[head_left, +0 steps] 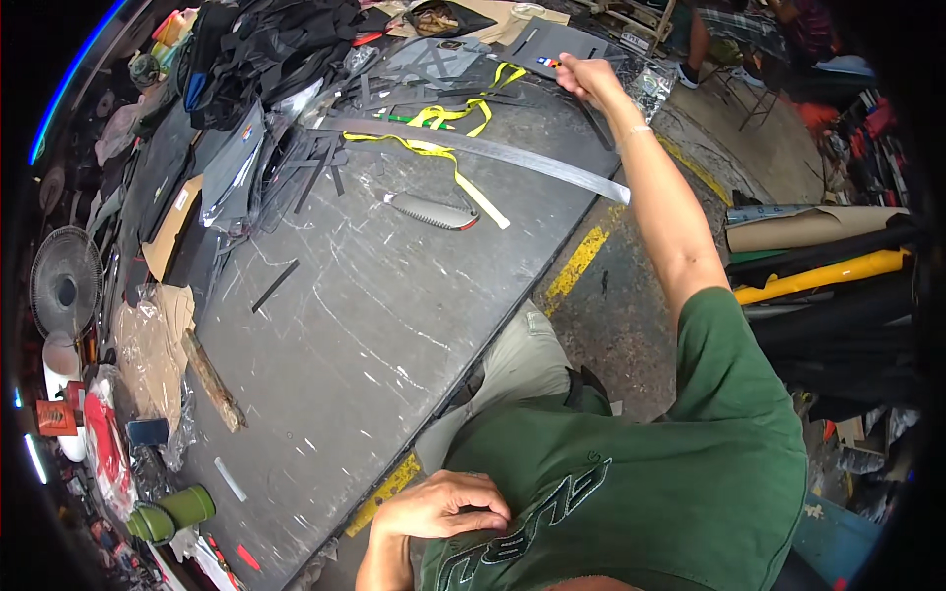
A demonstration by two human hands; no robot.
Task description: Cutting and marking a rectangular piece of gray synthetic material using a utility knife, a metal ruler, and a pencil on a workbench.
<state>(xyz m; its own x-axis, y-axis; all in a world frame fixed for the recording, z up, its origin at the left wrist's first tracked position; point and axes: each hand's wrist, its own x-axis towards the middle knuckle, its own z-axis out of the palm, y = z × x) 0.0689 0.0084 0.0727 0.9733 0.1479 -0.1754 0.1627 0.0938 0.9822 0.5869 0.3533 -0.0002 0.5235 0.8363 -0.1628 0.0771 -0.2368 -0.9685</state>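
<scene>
My right hand (588,79) reaches to the far edge of the dark work table (335,325). Its fingers are closed at the near edge of a flat grey panel (537,41), beside a small coloured label. What lies under the fingertips is hidden. Close to my body, my left hand (445,504) rests against my green shirt with its fingers curled together; nothing shows in it. Between the hands, a long metal ruler (512,156) crosses the table and juts past its edge. A grey-handled cutter (432,210) and a yellow tape measure (463,182) lie near the ruler.
Dark fabric scraps and strips (320,163) are heaped at the far left. A wooden stick (212,379) and a green roll (172,514) lie along the left side. A fan (66,281) stands beyond. Rolls of material (818,276) are stacked at right.
</scene>
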